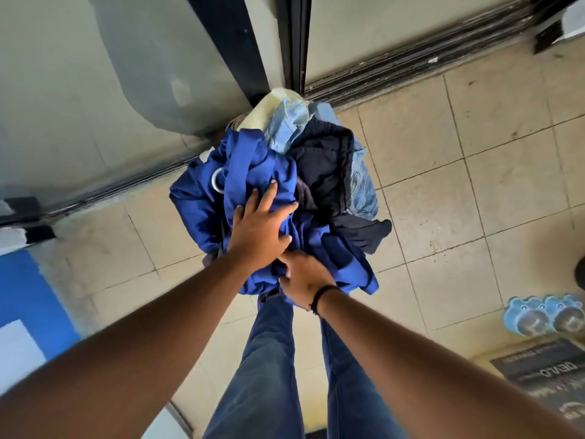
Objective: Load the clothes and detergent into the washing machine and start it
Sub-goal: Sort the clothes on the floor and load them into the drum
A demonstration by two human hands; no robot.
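Head view looks straight down at a heap of clothes [285,191] on the tiled floor [474,185], against the sliding-door track. The left hand [261,228] lies flat on the bright blue garment [250,172], fingers [269,193] spread and straight, pressing rather than gripping. The right hand [305,277], with a dark wristband [323,296], has its fingers curled into the same blue cloth at the heap's near edge, bunching a fold.

No washing machine or detergent is in view. To lift cleanly, I would judge both hands should gather under the pile, trapping loose sleeves so nothing trails.

Whether a basket sits beneath the clothes cannot be told. The pile holds dark navy, pale denim and cream pieces. 2 capped water bottles [547,318] stand well apart, toward the floor's right edge.
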